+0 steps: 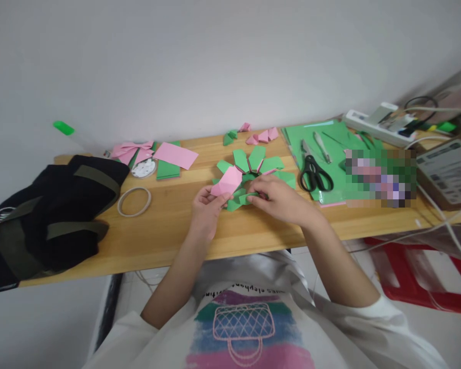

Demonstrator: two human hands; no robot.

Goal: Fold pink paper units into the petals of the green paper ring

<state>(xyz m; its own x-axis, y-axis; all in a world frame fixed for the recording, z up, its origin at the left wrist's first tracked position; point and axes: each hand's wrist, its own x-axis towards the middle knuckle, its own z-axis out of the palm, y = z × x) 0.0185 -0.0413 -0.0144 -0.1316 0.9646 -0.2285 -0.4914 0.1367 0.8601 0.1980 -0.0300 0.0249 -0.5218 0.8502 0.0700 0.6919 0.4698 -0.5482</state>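
A ring of folded green paper petals [257,155], with some pink between them, lies on the wooden table in front of me. My left hand [207,205] pinches a folded pink paper petal [229,180] at the ring's near left side. My right hand [274,197] has its fingers closed on a folded green petal [238,200] at the ring's near edge. The fingers cover part of the ring's middle. Small folded pink pieces [263,136] and a folded green piece [230,137] sit behind the ring, near the wall.
Black-handled scissors [315,174] and a craft knife [322,147] lie on green paper sheets [332,134] at the right. A power strip [380,128] and a cardboard box [451,169] stand beyond. Leftward are a tape roll [134,202], pink paper [175,155] and a black bag [61,215].
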